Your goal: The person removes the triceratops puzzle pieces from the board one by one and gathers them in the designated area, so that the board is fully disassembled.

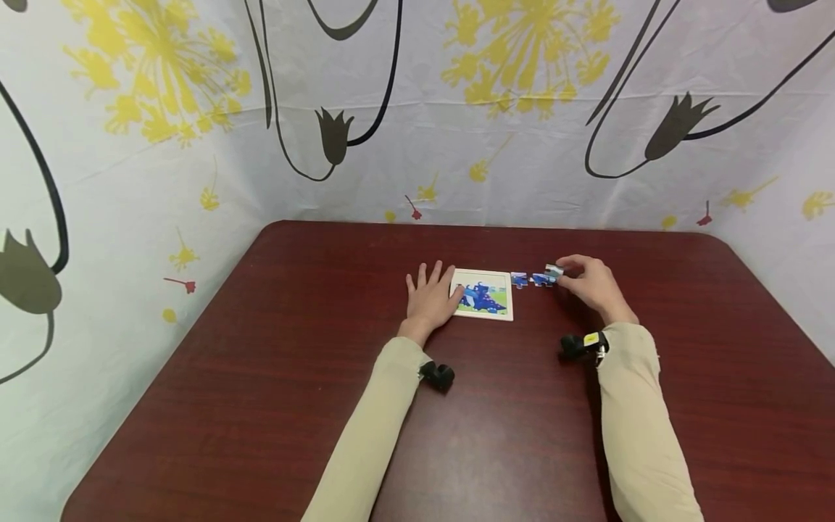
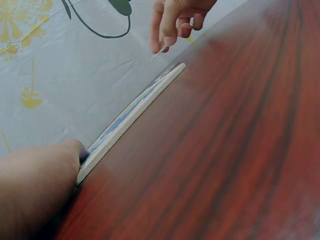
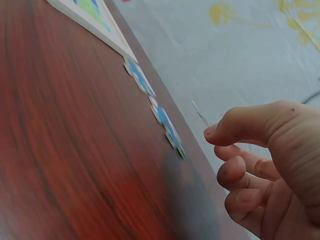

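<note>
A small jigsaw tray [image 1: 481,317] with a pale frame and a blue picture on green and white lies flat on the table. My left hand [image 1: 430,299] rests beside its left edge with fingers spread, the thumb reaching over the frame. Between thumb and fingertips, my right hand [image 1: 595,286] pinches a jigsaw piece [image 1: 554,270], held above the tabletop and seen nearly edge-on in the right wrist view. Just right of the tray lie more blue jigsaw pieces, one [image 1: 519,280] against the frame and others [image 3: 167,127] in a row beyond it.
The dark red wooden table [image 1: 261,348] spreads out around the hands. A white cloth [image 1: 404,87] with yellow and grey flower prints hangs behind its far edge. Black wrist cameras [image 1: 438,376] sit at both cuffs.
</note>
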The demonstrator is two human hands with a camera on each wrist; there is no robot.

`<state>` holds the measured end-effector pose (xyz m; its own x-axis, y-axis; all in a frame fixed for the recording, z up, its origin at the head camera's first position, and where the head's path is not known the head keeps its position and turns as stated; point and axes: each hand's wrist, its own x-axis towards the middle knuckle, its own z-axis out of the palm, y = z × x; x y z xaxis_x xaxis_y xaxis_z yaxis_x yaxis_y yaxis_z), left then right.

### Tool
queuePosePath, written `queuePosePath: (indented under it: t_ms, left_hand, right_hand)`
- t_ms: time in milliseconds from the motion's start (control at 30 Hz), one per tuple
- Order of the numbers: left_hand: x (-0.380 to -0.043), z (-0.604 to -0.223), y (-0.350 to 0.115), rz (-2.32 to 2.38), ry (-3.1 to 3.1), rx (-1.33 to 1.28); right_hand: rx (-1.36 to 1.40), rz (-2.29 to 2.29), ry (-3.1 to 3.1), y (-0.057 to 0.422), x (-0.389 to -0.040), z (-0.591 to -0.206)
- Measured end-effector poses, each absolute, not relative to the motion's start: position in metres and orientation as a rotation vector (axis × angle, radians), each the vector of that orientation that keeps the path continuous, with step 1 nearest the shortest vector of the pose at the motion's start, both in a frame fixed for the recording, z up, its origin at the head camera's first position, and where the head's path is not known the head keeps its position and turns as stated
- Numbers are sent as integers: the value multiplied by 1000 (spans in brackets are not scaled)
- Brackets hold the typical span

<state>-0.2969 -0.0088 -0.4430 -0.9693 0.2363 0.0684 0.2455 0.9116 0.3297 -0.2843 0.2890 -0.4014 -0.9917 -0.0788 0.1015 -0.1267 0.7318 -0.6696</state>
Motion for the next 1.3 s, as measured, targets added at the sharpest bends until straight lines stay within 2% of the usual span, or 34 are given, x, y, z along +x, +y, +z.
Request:
queuePosePath:
  t_ms: [300, 1300]
  left_hand:
    - [-297, -443, -10, -525, -3053, -383]
    - [-297, -443, -9, -525, -3041, -398]
  right_hand:
    - [90, 1131, -2882, 309, -277, -404]
    - [76, 1125, -2962, 311, -279, -409]
